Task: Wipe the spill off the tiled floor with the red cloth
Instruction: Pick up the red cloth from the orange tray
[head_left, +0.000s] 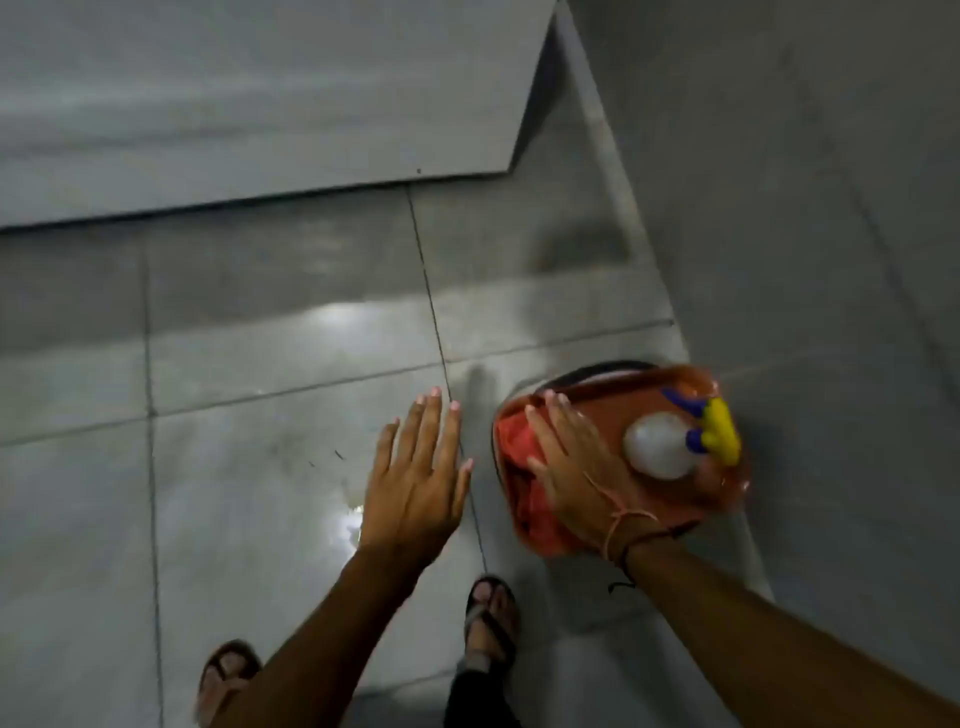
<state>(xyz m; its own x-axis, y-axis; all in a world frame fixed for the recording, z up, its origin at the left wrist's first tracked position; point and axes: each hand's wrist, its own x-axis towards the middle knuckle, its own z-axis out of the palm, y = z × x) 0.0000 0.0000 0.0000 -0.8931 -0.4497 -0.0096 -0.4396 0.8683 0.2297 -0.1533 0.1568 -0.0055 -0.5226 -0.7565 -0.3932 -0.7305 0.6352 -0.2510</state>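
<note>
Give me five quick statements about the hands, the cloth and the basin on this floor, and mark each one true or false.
1. The right hand reaches into the red basin. True.
2. The left hand holds the red cloth. False: it is open, fingers spread, above the floor.
3. A spray bottle lies in the basin. True.
4. The cloth is spread out on the wet patch. False: it is in the basin, under the right hand.
5. The person is barefoot. False: sandals are on both feet.
</note>
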